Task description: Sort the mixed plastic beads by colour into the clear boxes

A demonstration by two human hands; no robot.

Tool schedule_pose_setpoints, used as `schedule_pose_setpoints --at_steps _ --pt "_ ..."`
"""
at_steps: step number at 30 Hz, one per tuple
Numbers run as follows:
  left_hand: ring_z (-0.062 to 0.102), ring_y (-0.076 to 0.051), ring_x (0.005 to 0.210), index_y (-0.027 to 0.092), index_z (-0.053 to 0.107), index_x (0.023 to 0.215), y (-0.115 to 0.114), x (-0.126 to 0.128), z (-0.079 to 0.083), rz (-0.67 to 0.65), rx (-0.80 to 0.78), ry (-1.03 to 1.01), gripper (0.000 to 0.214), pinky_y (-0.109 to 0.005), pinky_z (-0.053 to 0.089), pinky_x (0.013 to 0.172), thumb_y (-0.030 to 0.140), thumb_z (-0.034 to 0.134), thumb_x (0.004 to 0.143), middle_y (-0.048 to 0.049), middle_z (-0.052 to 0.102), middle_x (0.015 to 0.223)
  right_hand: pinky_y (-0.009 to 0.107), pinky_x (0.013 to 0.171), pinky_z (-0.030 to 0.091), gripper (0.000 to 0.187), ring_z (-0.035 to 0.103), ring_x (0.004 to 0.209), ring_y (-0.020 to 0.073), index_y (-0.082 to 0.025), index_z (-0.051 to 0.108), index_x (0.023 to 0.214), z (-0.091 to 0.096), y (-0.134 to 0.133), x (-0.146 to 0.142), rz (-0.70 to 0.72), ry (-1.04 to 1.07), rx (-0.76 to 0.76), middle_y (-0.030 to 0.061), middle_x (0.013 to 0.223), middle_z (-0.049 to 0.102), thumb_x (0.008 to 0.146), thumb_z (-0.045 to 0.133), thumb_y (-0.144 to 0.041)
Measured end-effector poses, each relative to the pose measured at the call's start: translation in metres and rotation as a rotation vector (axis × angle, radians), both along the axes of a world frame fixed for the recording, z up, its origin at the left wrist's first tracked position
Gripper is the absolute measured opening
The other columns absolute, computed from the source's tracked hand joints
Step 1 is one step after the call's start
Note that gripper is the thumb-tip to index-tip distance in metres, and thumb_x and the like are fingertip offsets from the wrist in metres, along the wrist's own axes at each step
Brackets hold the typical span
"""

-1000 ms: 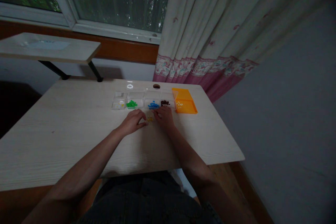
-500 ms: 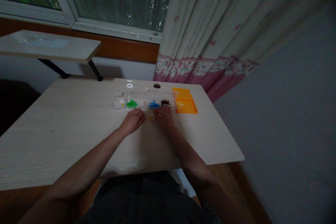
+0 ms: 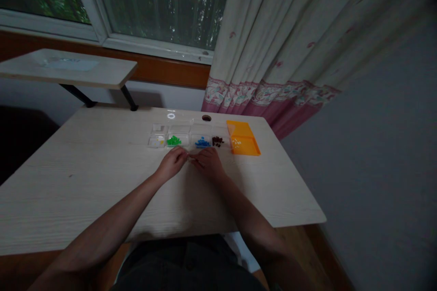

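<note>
My left hand (image 3: 173, 162) and my right hand (image 3: 209, 163) meet fingertip to fingertip just above the table, in front of the clear boxes. Both are closed in a pinch. Something small and pale shows between the fingertips, too tiny to name. Behind the left hand, small green pieces (image 3: 174, 141) fill part of a clear box. Beyond the right hand lie blue pieces (image 3: 202, 142) and dark brown pieces (image 3: 217, 141), each in a clear box. An orange box (image 3: 251, 146), opened flat, holds a few pale pieces (image 3: 236, 143).
A clear box with white and yellow bits (image 3: 157, 142) stands at the left end of the row. The wooden table (image 3: 102, 182) has a round hole (image 3: 206, 118) near its back edge. A raised shelf (image 3: 112, 72) stands back left; a curtain (image 3: 266, 54) hangs behind.
My right hand has moved left, so its fingertips now meet those of my left hand. They cover the small yellowish pieces seen between the hands before. The view has tipped slightly upward.
</note>
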State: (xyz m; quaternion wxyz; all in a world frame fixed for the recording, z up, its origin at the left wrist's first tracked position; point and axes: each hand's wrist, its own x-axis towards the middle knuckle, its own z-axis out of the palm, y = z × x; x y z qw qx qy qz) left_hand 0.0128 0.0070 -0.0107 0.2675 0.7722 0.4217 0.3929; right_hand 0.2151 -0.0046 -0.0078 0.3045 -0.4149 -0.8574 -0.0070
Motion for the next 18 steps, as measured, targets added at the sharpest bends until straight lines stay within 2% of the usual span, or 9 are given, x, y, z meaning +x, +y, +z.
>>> schedule_pose_setpoints --at_steps 6,18 --pt "0.048 -0.015 0.070 0.019 0.049 0.068 -0.0022 0.0023 0.0005 0.001 -0.003 -0.012 0.036 -0.028 0.038 0.066 0.037 0.043 0.098 -0.0012 0.049 0.070 0.036 0.089 0.042 0.017 0.060 0.086 0.0173 -0.027 0.076 0.097 0.0030 -0.0078 -0.0103 0.000 0.012 0.037 0.0023 0.082 0.072 0.094 0.060 -0.034" --pt "0.052 -0.016 0.072 0.019 0.053 0.069 -0.0014 0.0012 -0.0049 -0.012 0.012 0.043 0.036 -0.029 0.042 0.068 0.035 0.043 0.099 -0.0027 0.054 0.072 0.036 0.087 0.041 0.015 0.060 0.083 0.0169 -0.026 0.074 0.090 0.0033 -0.0099 -0.0107 -0.006 0.017 0.061 0.0013 0.079 0.071 0.094 0.060 -0.030"
